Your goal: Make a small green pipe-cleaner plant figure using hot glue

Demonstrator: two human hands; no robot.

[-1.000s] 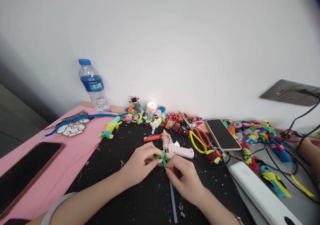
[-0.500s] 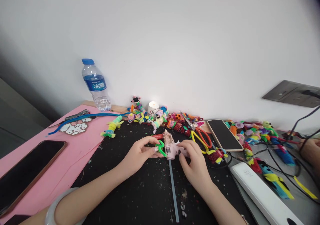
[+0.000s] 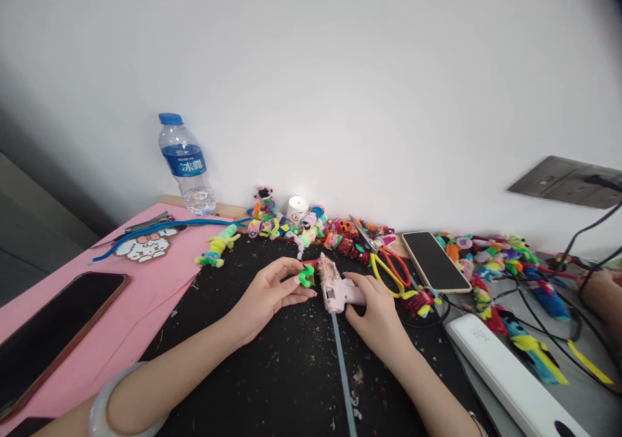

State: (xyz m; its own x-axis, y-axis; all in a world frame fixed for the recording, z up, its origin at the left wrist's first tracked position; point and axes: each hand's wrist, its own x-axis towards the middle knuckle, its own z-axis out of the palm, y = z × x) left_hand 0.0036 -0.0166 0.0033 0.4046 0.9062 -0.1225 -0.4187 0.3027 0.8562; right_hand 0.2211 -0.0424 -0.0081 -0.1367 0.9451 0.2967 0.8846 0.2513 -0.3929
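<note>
My left hand [image 3: 265, 296] pinches a small green pipe-cleaner piece [image 3: 306, 275] between thumb and fingertips, holding it right at the crusted nozzle of a pink glue gun [image 3: 335, 286]. My right hand [image 3: 376, 311] is wrapped round the glue gun's handle, which lies on the black mat [image 3: 272, 379]. A clear glue stick [image 3: 343, 372] trails back from the gun toward me. A pale bangle [image 3: 104, 401] sits on my left wrist.
A water bottle [image 3: 186, 164], a candle [image 3: 297, 208] and a row of coloured pipe-cleaner figures [image 3: 311, 226] line the wall. Yellow and orange scissors [image 3: 386, 265], a phone [image 3: 434, 261], another phone [image 3: 46, 333] on pink paper, a white power strip [image 3: 510, 372], cables. Another person's hand [image 3: 600, 291] at far right.
My right hand left the green piece and closed on the glue gun's handle. My left hand carried the green piece up to the nozzle.
</note>
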